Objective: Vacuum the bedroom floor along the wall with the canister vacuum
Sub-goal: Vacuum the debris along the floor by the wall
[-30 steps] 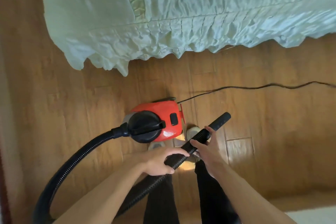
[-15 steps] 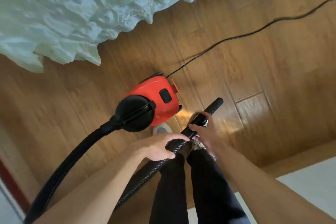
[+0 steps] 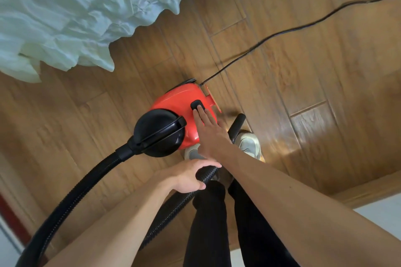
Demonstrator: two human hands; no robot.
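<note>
The red canister vacuum (image 3: 175,102) with a black round front sits on the wooden floor (image 3: 303,67) just ahead of my feet. Its black ribbed hose (image 3: 71,193) curves left from the front and back to my left hand (image 3: 191,176), which is shut around it. The hose's black nozzle end (image 3: 238,122) pokes out past my right wrist. My right hand (image 3: 208,130) lies flat on the canister's top, fingers extended, fingertips touching the black button (image 3: 197,105). A black power cord (image 3: 293,30) runs from the canister's rear to the upper right.
A bed with a pale green ruffled cover (image 3: 76,13) fills the upper left, its hem hanging near the canister. A wooden skirting and white wall (image 3: 382,208) sit at the lower right. My grey shoes (image 3: 249,143) and black trousers are below the canister.
My right hand has let go of the hose nozzle and moved forward onto the canister, fingers reaching the black button. The left hand still holds the hose. The view has tilted and come closer.
</note>
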